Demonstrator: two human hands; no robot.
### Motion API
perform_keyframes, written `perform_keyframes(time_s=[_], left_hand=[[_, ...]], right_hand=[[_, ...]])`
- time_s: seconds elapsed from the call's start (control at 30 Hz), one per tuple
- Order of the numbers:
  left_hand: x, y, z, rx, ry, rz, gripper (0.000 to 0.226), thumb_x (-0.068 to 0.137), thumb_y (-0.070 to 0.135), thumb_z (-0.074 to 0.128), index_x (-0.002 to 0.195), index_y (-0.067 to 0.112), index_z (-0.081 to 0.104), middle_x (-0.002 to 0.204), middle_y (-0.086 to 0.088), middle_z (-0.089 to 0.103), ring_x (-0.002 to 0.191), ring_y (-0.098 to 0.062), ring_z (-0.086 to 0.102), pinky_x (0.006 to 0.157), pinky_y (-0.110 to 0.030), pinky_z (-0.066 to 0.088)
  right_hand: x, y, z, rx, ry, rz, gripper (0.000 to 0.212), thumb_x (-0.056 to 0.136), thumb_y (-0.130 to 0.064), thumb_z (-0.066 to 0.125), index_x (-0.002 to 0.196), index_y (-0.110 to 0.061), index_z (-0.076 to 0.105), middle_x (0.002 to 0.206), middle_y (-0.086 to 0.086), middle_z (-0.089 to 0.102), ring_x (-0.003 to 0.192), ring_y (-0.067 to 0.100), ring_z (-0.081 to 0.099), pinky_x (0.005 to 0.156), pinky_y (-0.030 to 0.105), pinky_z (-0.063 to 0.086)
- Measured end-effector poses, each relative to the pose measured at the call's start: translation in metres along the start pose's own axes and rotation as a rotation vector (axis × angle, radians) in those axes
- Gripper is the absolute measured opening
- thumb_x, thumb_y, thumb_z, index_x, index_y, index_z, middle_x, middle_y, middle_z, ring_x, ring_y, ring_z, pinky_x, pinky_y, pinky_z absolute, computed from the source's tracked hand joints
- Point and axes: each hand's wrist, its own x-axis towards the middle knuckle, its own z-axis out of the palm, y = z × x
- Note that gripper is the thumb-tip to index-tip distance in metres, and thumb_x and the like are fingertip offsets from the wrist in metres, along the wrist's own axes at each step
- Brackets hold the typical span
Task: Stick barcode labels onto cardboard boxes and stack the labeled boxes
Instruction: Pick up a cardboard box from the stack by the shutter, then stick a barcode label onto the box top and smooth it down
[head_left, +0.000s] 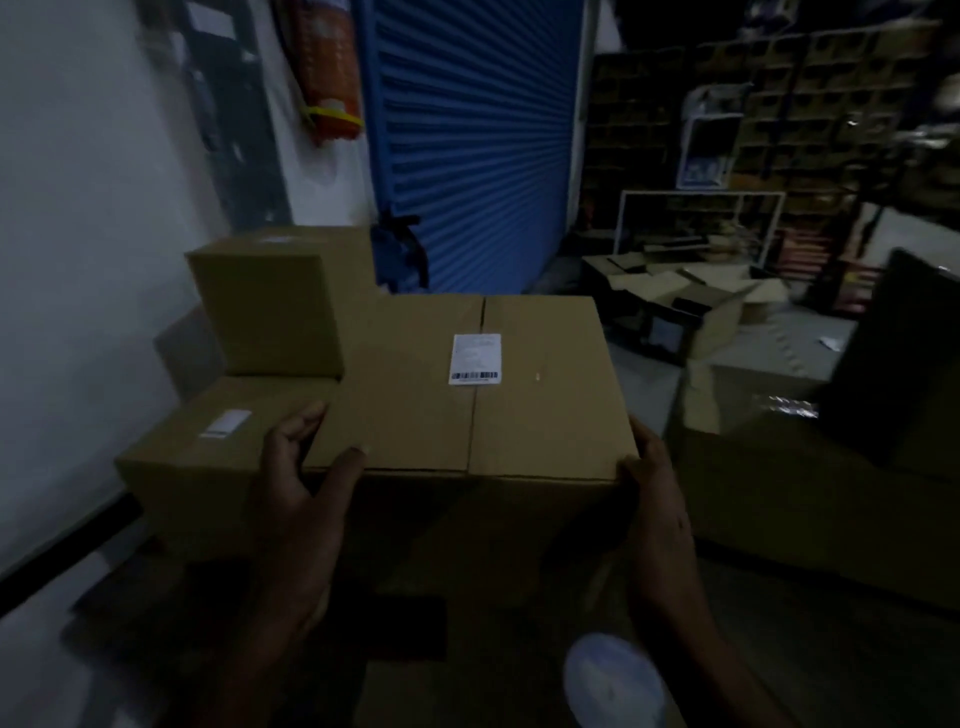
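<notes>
Labeled box (467, 395): your left hand (298, 483) and right hand (657, 499) are gripping its near corners; it's risking slipping.

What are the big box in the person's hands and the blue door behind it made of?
Big box: brown cardboard, matte, with a centre flap seam and a white paper label. Blue door: probably painted metal, judging by its horizontal ribbed slats.

A closed brown cardboard box (467, 384) sits level at centre, a white barcode label (475, 359) stuck across its top seam. Two smaller labelled boxes (270, 301) are stacked at its nine o'clock.
</notes>
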Motion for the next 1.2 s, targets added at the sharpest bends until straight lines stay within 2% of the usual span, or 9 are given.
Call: perform_keyframes(time_s=[0.07,0.2,0.3,0.47,0.57,0.73,0.87,1.07,1.2], left_hand=[[-0.027,-0.005,0.024,0.002,-0.072,-0.006,0.052,0.085,0.025,0.074,0.133,0.032,0.054,0.138,0.013,0.054,0.128,-0.005,0.051,0.107,-0.04,0.045],[-0.072,-0.004,0.068,-0.024,-0.213,0.004,0.056,0.089,0.015,0.072,0.139,0.029,0.051,0.135,0.024,0.054,0.124,0.009,0.049,0.099,-0.025,0.043],[-0.096,-0.005,0.092,-0.027,-0.288,0.002,0.057,0.089,0.013,0.07,0.14,0.026,0.05,0.126,0.033,0.054,0.118,0.017,0.049,0.092,-0.018,0.041],[-0.133,-0.018,0.128,-0.07,-0.38,-0.116,0.057,0.089,0.02,0.073,0.139,0.032,0.05,0.134,0.018,0.054,0.116,0.007,0.055,0.09,-0.024,0.048],[-0.16,-0.031,0.151,-0.033,-0.481,-0.202,0.059,0.092,0.017,0.068,0.142,0.036,0.045,0.132,0.02,0.051,0.106,0.014,0.055,0.075,-0.013,0.051],[-0.193,-0.061,0.187,0.06,-0.607,-0.303,0.068,0.091,0.02,0.069,0.149,0.035,0.037,0.149,0.007,0.043,0.131,-0.016,0.047,0.102,-0.044,0.048],[-0.216,-0.084,0.207,0.105,-0.717,-0.363,0.067,0.093,0.015,0.067,0.15,0.03,0.033,0.145,0.004,0.044,0.127,-0.017,0.049,0.094,-0.034,0.049],[-0.234,-0.106,0.222,0.287,-0.773,-0.324,0.069,0.088,0.02,0.072,0.144,0.037,0.036,0.14,0.004,0.034,0.118,-0.016,0.049,0.095,-0.043,0.052],[-0.219,-0.108,0.229,0.291,-0.793,-0.355,0.074,0.088,0.017,0.073,0.149,0.029,0.031,0.147,-0.001,0.036,0.125,-0.018,0.045,0.095,-0.041,0.048]], right_hand=[[-0.016,0.004,-0.039,-0.034,0.068,0.036,0.036,0.104,-0.017,0.029,0.133,-0.033,0.042,0.111,-0.03,0.048,0.086,-0.029,0.049,0.067,0.001,0.042],[-0.046,0.012,-0.104,-0.026,0.183,0.114,0.037,0.102,-0.024,0.035,0.136,-0.038,0.04,0.111,-0.033,0.046,0.097,-0.017,0.048,0.074,0.016,0.037],[-0.064,0.014,-0.139,-0.065,0.235,0.111,0.033,0.101,-0.034,0.037,0.133,-0.043,0.039,0.112,-0.034,0.047,0.098,-0.019,0.049,0.076,0.016,0.037],[-0.08,0.024,-0.188,-0.081,0.29,0.16,0.034,0.102,-0.028,0.036,0.132,-0.044,0.039,0.118,-0.028,0.051,0.103,-0.01,0.053,0.076,0.019,0.042],[-0.085,0.036,-0.217,-0.113,0.339,0.208,0.035,0.103,-0.032,0.035,0.137,-0.04,0.038,0.116,-0.027,0.05,0.099,-0.011,0.052,0.074,0.019,0.041],[-0.091,0.069,-0.267,-0.13,0.367,0.318,0.039,0.103,-0.037,0.034,0.141,-0.033,0.039,0.131,-0.007,0.053,0.112,0.011,0.055,0.081,0.032,0.048],[-0.102,0.094,-0.297,-0.18,0.391,0.339,0.04,0.101,-0.044,0.035,0.139,-0.033,0.043,0.134,-0.003,0.053,0.117,0.015,0.054,0.087,0.035,0.049],[-0.102,0.109,-0.327,-0.26,0.373,0.435,0.037,0.098,-0.041,0.045,0.134,-0.033,0.044,0.128,-0.002,0.056,0.111,0.018,0.059,0.091,0.048,0.054],[-0.09,0.104,-0.326,-0.735,0.38,0.291,0.046,0.09,-0.027,0.057,0.135,-0.022,0.045,0.131,0.0,0.051,0.118,0.016,0.049,0.098,0.045,0.047]])
